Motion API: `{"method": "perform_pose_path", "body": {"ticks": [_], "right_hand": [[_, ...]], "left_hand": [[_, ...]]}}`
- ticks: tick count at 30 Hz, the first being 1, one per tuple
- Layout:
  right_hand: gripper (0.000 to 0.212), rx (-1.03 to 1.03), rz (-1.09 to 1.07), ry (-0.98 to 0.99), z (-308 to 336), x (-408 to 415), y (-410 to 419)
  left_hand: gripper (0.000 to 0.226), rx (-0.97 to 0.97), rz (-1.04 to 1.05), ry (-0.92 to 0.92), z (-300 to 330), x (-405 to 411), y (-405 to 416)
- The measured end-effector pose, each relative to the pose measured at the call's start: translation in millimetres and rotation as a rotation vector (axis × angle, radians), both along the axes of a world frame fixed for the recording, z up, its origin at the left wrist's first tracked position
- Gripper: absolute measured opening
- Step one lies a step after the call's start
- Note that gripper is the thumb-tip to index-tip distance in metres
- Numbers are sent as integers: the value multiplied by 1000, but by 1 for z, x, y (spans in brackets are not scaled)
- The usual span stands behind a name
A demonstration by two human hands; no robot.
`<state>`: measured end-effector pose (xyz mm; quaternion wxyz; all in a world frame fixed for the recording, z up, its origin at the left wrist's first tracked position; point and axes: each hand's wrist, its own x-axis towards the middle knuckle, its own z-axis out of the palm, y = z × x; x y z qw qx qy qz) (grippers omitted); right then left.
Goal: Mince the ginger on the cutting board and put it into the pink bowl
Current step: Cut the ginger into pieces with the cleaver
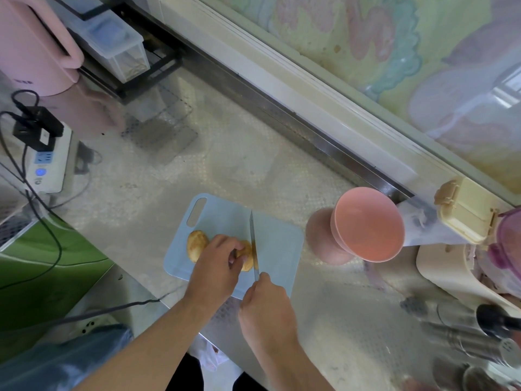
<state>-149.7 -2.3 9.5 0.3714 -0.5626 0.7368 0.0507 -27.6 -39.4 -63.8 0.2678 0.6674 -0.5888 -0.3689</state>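
A knobbly piece of ginger lies on the light blue cutting board near the counter's front edge. My left hand holds the ginger's right part down with curled fingers. My right hand grips the handle of a knife. The blade stands on edge, cutting into the right end of the ginger just beside my left fingertips. A thin slice shows to the right of the blade. The pink bowl stands to the right of the board with nothing visible inside it.
A pink kettle and a clear container on a black rack stand at the back left. A white power strip with cables lies at the left. A cream box, a purple-lidded container and metal shakers crowd the right.
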Motion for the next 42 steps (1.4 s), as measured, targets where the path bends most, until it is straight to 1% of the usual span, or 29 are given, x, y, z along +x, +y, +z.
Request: {"method": "perform_pose_path", "body": {"ticks": [4, 9, 18, 25, 31, 34, 37, 38, 40, 41, 42], "right_hand": [[6, 46, -39, -18, -7, 0, -3], [8, 41, -86, -41, -16, -2, -1], [9, -35, -32, 24, -18, -1, 7], [8, -33, -26, 47, -10, 0, 10], [12, -55, -72, 16, -14, -1, 11], [12, -39, -80, 20, -17, -3, 10], [12, -27, -62, 30, -20, -3, 11], [11, -21, -58, 31, -20, -3, 11], [12, -10, -60, 31, -20, -2, 11], [12, -12, -62, 28, -19, -1, 11], [13, -11, -61, 28, -18, -1, 10]], "left_hand": [[10, -5, 2, 1, -2, 1, -1], [12, 6, 22, 46, -4, 2, 1], [12, -6, 37, 42, 0, 0, 3], [11, -19, 27, 22, 2, -2, 7], [22, 16, 29, 32, 0, 0, 7], [20, 32, 32, 40, 3, -1, 5], [21, 82, 69, -18, 18, -1, 4], [22, 51, 68, -60, 25, -1, 2], [18, -138, -20, -148, 45, -5, -7], [14, -238, -126, -189, 54, -9, -13], [11, -296, -273, -252, 63, -15, -21]]}}
